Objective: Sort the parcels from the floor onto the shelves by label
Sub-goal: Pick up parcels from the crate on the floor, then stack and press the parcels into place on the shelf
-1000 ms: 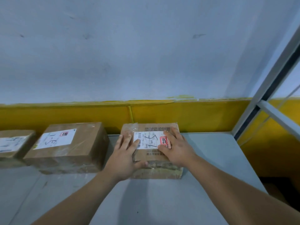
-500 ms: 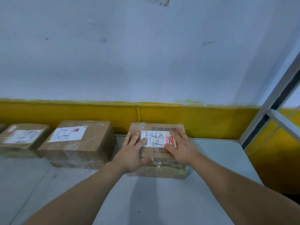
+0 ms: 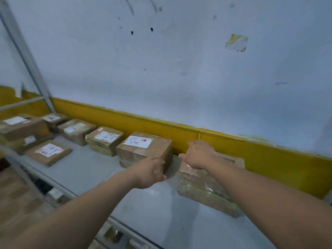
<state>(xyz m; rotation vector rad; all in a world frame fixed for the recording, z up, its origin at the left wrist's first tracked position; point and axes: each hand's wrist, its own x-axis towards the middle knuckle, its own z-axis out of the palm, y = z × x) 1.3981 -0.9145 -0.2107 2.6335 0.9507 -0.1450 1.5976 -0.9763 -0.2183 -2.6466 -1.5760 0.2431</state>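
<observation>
A taped cardboard parcel lies on the grey shelf against the yellow wall band, at the right end of a row. My right hand hovers over its far left corner, fingers apart, and hides most of its label. My left hand is lifted off it, loosely curled, holding nothing, in front of the neighbouring parcel marked "1-5".
Several more labelled cardboard parcels line the shelf to the left, some stacked at the far left. A grey upright post stands at the left. A lower shelf level and brown floor show below the front edge.
Both hands have lifted off the parcel, which stays on the shelf. My view has swung left, bringing more of the parcel row and the left post into sight.
</observation>
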